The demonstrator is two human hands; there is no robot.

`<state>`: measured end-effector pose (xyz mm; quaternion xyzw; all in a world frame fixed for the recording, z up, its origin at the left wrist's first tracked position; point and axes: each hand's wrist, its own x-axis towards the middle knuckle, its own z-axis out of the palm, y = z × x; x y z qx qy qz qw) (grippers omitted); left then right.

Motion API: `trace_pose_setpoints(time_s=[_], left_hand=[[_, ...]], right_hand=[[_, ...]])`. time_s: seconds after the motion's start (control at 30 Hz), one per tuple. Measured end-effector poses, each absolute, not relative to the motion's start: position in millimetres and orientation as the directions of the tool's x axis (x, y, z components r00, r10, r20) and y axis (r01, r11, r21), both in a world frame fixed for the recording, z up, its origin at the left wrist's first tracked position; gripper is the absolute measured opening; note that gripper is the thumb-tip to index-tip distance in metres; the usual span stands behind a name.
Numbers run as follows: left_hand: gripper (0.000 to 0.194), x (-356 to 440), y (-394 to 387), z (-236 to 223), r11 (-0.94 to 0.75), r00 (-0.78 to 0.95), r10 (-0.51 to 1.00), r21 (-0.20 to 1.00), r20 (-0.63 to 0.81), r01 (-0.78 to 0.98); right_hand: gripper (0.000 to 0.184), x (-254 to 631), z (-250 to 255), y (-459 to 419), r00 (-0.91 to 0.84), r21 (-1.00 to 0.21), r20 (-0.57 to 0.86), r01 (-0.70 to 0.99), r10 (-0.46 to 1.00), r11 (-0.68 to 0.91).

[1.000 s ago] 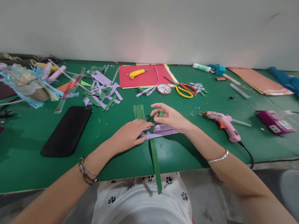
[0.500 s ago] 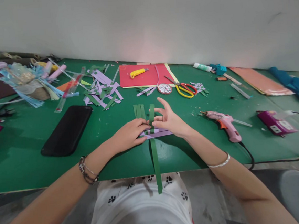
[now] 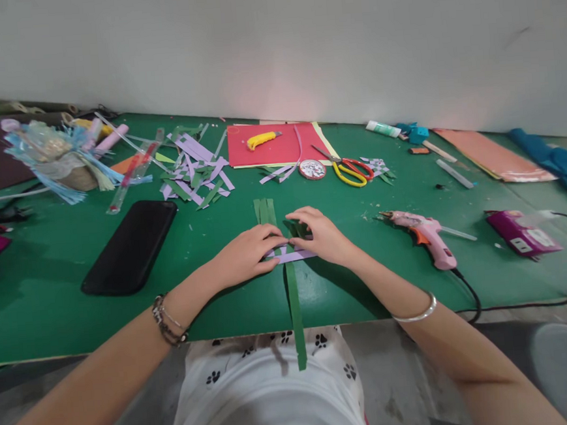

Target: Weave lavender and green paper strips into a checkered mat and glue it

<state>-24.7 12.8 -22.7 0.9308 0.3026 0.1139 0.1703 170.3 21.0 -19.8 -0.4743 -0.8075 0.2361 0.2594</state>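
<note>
Green and purple paper strips are woven together on the table between my hands. My left hand (image 3: 257,254) is closed over the left part of the weave, thumb at its near edge. My right hand (image 3: 325,237) curves over the right part, thumb and fingers pinched around a green paper strip (image 3: 296,227), partly hidden. A purple strip (image 3: 297,256) runs across the near edge. One long green strip (image 3: 295,306) hangs towards me past the table edge. Green strip ends (image 3: 264,210) stick out beyond my left fingers.
A black phone (image 3: 130,247) lies left, a pink glue gun (image 3: 425,233) right. Behind are paper scraps (image 3: 194,170), red paper (image 3: 244,153) with a yellow cutter (image 3: 262,139), a round sequin-like container (image 3: 312,169) and scissors (image 3: 349,170). A purple power socket (image 3: 523,231) sits far right.
My right hand first lifted the end of a green strip upright, with fingers spread. It has since lowered and closed in beside my left fingertips. My left hand stays on the weave.
</note>
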Motion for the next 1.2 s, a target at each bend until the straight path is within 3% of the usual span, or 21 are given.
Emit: trace_pose_setpoints(time_s=[0.2,0.4,0.73,1.1,1.2], left_hand=[[0.036,-23.2,12.3,-17.6,-0.721,0.77,0.637,0.383,0.037,0.578],[0.034,-16.4,10.4,-8.9,-0.709,0.75,0.662,0.31,-0.019,0.633],[0.026,7.5,15.4,1.0,-0.765,0.768,0.64,0.095,0.007,0.637],[0.027,16.3,31.4,0.6,-0.786,0.825,0.564,0.282,-0.035,0.55],[0.028,16.9,32.5,2.4,-0.783,0.82,0.569,0.263,-0.06,0.563]], right_hand=[[0.016,169.4,-21.1,27.4,-0.384,-0.773,0.14,0.533,0.913,0.343],[0.018,165.5,-15.8,25.4,-0.309,-0.822,0.0,0.541,0.951,0.176],[0.01,182.2,-25.5,-4.5,-0.193,-0.899,0.146,0.383,0.97,0.211],[0.008,182.5,-21.2,-12.6,-0.153,-0.92,0.176,0.324,0.972,0.218],[0.008,182.6,-19.9,-13.3,-0.151,-0.921,0.177,0.323,0.972,0.218]])
